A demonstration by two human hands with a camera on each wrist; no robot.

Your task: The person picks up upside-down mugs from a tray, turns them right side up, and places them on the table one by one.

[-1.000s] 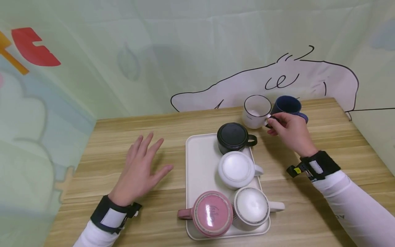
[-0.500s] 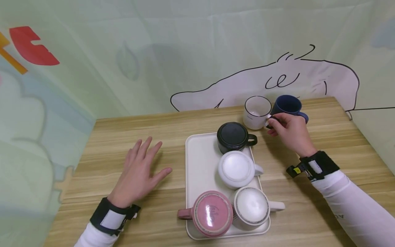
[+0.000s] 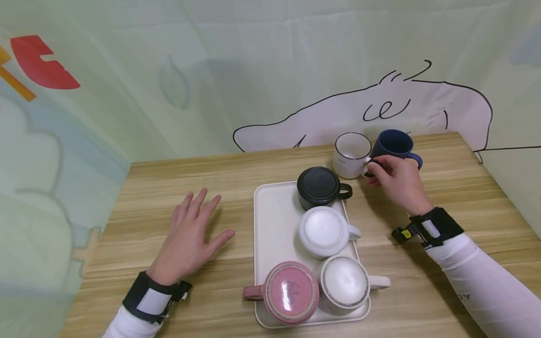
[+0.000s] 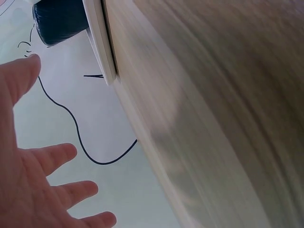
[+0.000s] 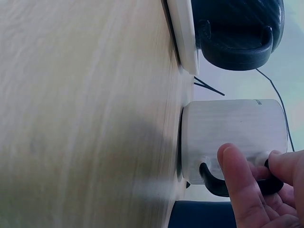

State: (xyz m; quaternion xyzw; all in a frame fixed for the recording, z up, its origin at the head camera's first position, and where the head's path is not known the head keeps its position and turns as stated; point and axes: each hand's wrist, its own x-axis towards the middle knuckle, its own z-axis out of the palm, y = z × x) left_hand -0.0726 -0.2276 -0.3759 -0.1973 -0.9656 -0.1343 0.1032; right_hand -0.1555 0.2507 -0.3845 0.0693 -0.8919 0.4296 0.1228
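Note:
My right hand [image 3: 399, 183] pinches the black handle [image 5: 216, 184] of a white mug [image 3: 347, 165] between thumb and fingers. This mug has a dark rim and stands upright, mouth up, near the table's back edge. Right beside it, partly behind the hand, is a dark blue mug [image 3: 390, 143], also mouth up. My left hand [image 3: 186, 241] is over the wood left of the tray, fingers spread and holding nothing. In the left wrist view its fingers [image 4: 76, 192] stand apart from the table.
A cream tray [image 3: 274, 220] bears upside-down mugs: a black mug [image 3: 319, 185] at the back, a white mug [image 3: 324, 231], a pink mug [image 3: 291, 293] and a cream mug [image 3: 344, 284] in front. Several handles jut past its sides. A printed cloth [image 3: 253, 80] hangs behind the table.
The white mug in my right hand has shifted very slightly towards me. My left hand has drifted a little down and left. The mugs on the tray have stayed put.

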